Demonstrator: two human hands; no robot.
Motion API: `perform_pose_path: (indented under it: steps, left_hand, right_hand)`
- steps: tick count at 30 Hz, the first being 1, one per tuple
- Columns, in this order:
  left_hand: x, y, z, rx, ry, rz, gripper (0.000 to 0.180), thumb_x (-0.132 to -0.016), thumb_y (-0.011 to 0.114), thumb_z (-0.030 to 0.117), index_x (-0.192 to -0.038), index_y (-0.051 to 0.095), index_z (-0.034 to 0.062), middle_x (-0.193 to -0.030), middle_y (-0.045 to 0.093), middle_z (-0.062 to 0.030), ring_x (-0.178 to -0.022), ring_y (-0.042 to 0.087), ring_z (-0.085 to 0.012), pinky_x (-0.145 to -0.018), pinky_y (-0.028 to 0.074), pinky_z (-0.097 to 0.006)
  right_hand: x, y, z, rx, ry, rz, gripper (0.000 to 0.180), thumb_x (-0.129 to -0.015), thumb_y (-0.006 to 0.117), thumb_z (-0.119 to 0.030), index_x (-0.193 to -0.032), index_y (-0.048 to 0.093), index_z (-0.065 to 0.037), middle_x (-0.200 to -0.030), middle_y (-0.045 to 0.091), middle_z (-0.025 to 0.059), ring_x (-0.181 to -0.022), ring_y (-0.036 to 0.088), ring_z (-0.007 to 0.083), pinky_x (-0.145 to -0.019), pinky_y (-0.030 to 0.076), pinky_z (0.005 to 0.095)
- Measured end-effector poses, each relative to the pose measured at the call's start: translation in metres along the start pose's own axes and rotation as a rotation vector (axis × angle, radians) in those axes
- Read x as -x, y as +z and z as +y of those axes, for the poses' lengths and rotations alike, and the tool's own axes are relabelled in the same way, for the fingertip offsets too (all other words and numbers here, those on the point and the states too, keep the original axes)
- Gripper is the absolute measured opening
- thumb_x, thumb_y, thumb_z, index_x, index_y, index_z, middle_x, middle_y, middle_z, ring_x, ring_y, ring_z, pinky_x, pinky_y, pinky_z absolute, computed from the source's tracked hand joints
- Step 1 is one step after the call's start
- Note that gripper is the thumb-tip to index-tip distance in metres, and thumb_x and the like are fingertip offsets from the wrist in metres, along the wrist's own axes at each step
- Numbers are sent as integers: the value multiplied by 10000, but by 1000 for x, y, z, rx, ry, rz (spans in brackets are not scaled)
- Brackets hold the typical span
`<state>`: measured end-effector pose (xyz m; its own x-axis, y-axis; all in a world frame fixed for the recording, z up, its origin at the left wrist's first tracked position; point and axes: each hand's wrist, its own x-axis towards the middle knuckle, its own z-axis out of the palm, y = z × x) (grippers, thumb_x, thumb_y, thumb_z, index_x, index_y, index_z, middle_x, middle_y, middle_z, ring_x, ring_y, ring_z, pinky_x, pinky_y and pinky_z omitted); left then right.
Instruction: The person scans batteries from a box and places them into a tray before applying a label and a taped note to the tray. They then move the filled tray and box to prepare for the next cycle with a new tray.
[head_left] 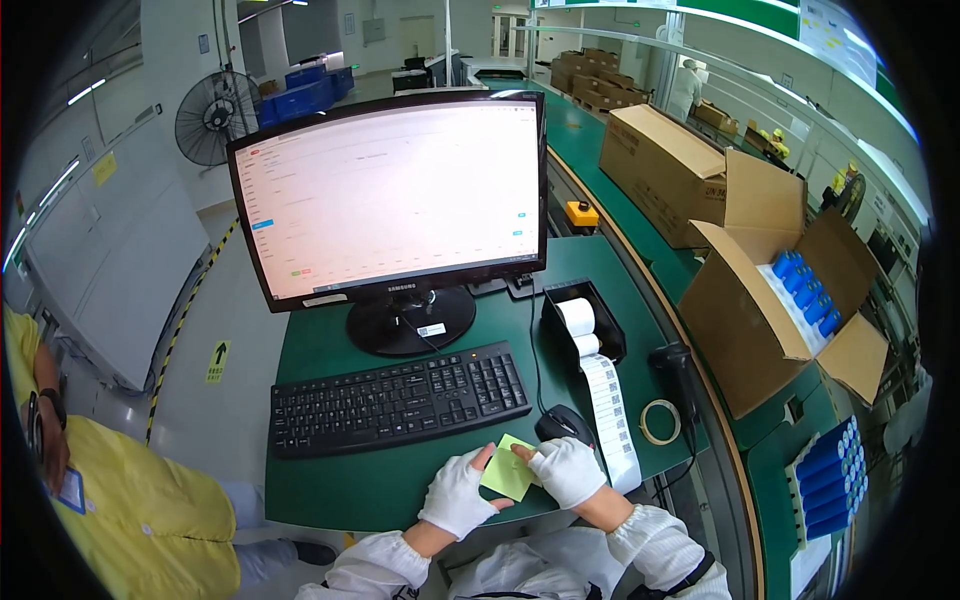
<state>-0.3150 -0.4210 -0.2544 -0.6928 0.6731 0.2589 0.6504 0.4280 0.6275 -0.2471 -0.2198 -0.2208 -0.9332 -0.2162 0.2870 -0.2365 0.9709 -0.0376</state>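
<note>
Both my hands wear white fingerless gloves and meet at the front edge of the green desk (375,495). Between them is a small yellow-green paper slip (508,470). My left hand (460,497) pinches the slip's left side with the thumb side. At its upper right, the fingers of my right hand (567,470) press on the paper. Just above the right hand lies a black computer mouse (565,424). A strip of white printed labels (610,415) runs down beside that hand from a roll in a black holder (612,335).
A monitor (390,200) and black keyboard (400,400) stand ahead. To the right are a handheld scanner (676,375), a tape ring (660,422), and a conveyor with an open carton (745,320) of blue cylinders. More blue cylinders (830,480) stand nearer. A person in yellow (150,510) is at left.
</note>
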Motion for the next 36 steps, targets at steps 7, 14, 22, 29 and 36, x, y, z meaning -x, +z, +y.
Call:
perform_pose_path:
  steps: [7,14,22,29,36]
  left_hand:
    - [-4,0,5,-22,5,2,735,-641,855,324,-1280,559,115,-1216,587,-104,-1064,576,-326,-921,478,-416]
    - [-4,2,3,40,12,57,670,-614,880,288,-1180,571,107,-1171,606,-100,-1063,584,-330,-919,478,-420]
    - [-10,-27,-2,368,19,31,572,-669,846,141,-1162,557,109,-1147,621,-82,-1004,621,-289,-799,526,-351]
    - [-56,-30,-26,301,254,-300,161,-844,660,41,-984,725,88,-974,708,-87,-758,691,-228,-710,551,-321]
    - [-69,-7,-34,193,289,-382,222,-735,799,151,-948,744,123,-801,617,-48,-715,614,-206,-649,508,-298]
  right_hand:
    - [5,8,4,-20,-23,35,229,-844,577,-153,-1062,642,-124,-797,646,43,-694,655,225,-622,518,343]
    - [1,1,0,-41,-43,52,177,-822,604,-136,-995,623,-102,-922,684,72,-774,662,258,-677,521,370]
    - [2,-13,-1,-128,-98,19,208,-814,575,-126,-1012,637,-108,-933,676,33,-860,645,214,-765,485,351]
    - [6,-25,-12,-237,-33,15,170,-727,659,-92,-888,682,-141,-849,693,35,-808,666,242,-742,501,364]
    - [37,-33,-35,-243,-234,123,184,-772,601,-140,-953,607,-106,-968,627,54,-937,628,228,-876,499,390]
